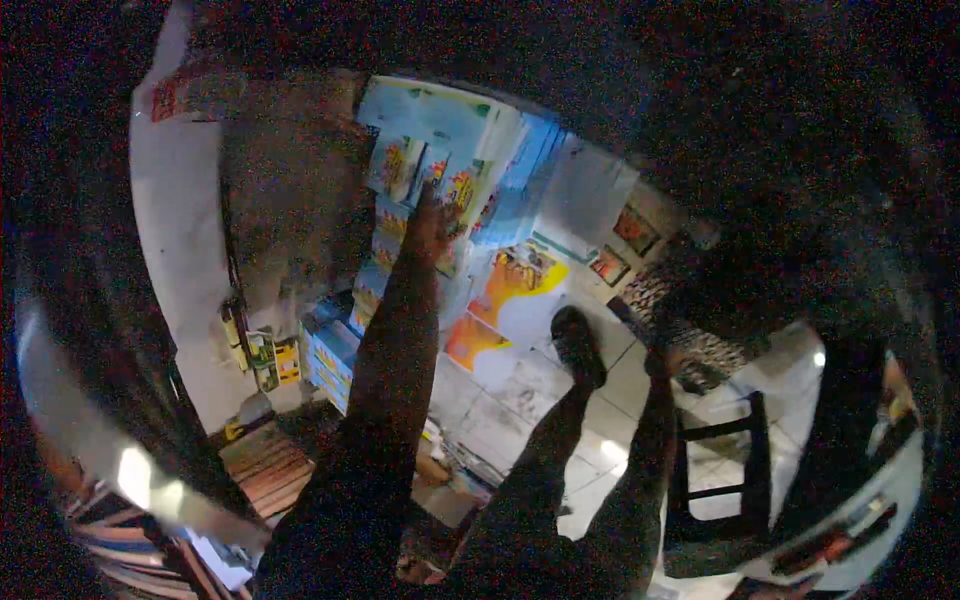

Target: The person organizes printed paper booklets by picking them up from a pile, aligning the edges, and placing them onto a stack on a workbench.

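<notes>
My left hand [432, 225] reaches up from the lower edge to a tall stack of printed packages in pale blue, yellow and red. Its fingers look stretched out against the front of the colourful packages [462, 185]; the dim light blurs the contact. Just right of the hand, blue-white flat packs [515, 165] stand close together. Below them a white sheet with orange and yellow print [500, 290] faces me. At the lower right edge, a dark brown shape [780, 590] may be part of my right hand; its fingers cannot be made out.
My legs and a dark shoe [575, 340] rest over pale floor tiles [500, 400]. A black ladder-like frame [715, 432] stands right of them. Blue-white cartons [330, 355], a yellow-green crate [275, 358] and wooden slats [265, 455] lie to the left. A patterned cloth [690, 330] is at right.
</notes>
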Tool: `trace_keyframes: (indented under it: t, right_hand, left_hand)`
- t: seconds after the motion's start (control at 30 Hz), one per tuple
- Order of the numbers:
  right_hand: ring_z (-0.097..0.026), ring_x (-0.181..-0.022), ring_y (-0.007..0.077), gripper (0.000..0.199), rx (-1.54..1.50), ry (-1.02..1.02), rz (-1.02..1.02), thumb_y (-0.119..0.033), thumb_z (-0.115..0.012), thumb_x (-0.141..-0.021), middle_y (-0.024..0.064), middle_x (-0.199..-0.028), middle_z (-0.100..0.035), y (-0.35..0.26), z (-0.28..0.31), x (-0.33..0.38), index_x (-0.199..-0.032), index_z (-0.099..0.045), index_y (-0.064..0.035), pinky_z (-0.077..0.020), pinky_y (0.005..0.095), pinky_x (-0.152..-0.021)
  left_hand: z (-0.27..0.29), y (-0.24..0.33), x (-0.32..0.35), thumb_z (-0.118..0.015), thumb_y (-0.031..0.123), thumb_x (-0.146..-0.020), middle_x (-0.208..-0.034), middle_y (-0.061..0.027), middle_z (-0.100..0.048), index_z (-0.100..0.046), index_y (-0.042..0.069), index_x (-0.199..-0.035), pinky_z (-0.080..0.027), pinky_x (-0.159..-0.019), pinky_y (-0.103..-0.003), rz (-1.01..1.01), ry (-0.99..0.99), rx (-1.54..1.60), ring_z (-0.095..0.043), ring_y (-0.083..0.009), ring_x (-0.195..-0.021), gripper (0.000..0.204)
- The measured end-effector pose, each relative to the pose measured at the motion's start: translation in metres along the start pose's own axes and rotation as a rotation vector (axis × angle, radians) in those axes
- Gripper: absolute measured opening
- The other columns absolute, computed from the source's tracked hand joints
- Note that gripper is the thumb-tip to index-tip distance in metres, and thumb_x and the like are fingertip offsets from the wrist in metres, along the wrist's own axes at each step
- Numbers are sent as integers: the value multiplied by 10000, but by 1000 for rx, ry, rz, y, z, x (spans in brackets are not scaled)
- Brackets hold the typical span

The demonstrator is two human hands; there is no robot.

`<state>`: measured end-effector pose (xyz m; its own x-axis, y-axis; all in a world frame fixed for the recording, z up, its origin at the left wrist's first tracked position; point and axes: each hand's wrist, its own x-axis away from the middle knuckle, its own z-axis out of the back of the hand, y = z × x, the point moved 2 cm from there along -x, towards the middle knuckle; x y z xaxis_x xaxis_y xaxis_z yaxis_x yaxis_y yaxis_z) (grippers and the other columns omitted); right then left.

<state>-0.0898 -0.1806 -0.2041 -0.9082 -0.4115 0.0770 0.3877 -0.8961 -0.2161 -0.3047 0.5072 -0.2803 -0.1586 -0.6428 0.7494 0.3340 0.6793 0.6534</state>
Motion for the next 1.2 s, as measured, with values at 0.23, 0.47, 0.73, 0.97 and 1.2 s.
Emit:
trace_keyframes:
  t: [0.23, 0.47, 0.73, 0.97, 1.2]
  right_hand:
    - [-332, -1333, 445, 766, -43, -259, 170, -468, -538, -922, 264, -1457, -327, -57, -274, -2, -1440, -297, 43, -331, 524, -1096]
    - [-354, -1321, 424, 704, -47, -310, 220, -426, -536, -934, 230, -1468, -339, -68, -374, 5, -1448, -317, 2, -344, 507, -1090]
    - [-379, -1308, 400, 640, -66, -315, 213, -379, -534, -947, 192, -1481, -352, -71, -393, 15, -1457, -339, -46, -358, 488, -1083]
    - [-401, -1296, 379, 591, -123, -317, 224, -338, -532, -958, 158, -1492, -364, -65, -413, 20, -1465, -358, -87, -370, 472, -1076]
    - [-374, -1320, 384, 634, -109, -263, 144, -323, -566, -936, 178, -1498, -346, -59, -358, 20, -1463, -337, -54, -336, 477, -1095]
  left_hand:
    - [-45, 38, -99, -497, 736, -844, -1312, -160, -521, -420, 144, -1380, -412, -917, -640, 108, 14, 178, -530, -336, -1115, 802]
    - [-71, 44, -139, -524, 691, -845, -1325, -159, -509, -436, 135, -1379, -406, -944, -628, 20, 127, 143, -515, -338, -1141, 776]
    - [-58, 80, -143, -561, 627, -848, -1316, -146, -515, -453, 125, -1369, -415, -957, -589, -14, 91, 107, -517, -330, -1141, 731]
    - [-53, 96, -153, -593, 570, -850, -1309, -135, -520, -468, 117, -1360, -423, -968, -556, -84, 111, 98, -519, -323, -1140, 693]
    - [-42, 98, -148, -625, 513, -853, -1301, -123, -526, -482, 109, -1351, -431, -979, -522, -231, 106, 159, -521, -316, -1139, 657]
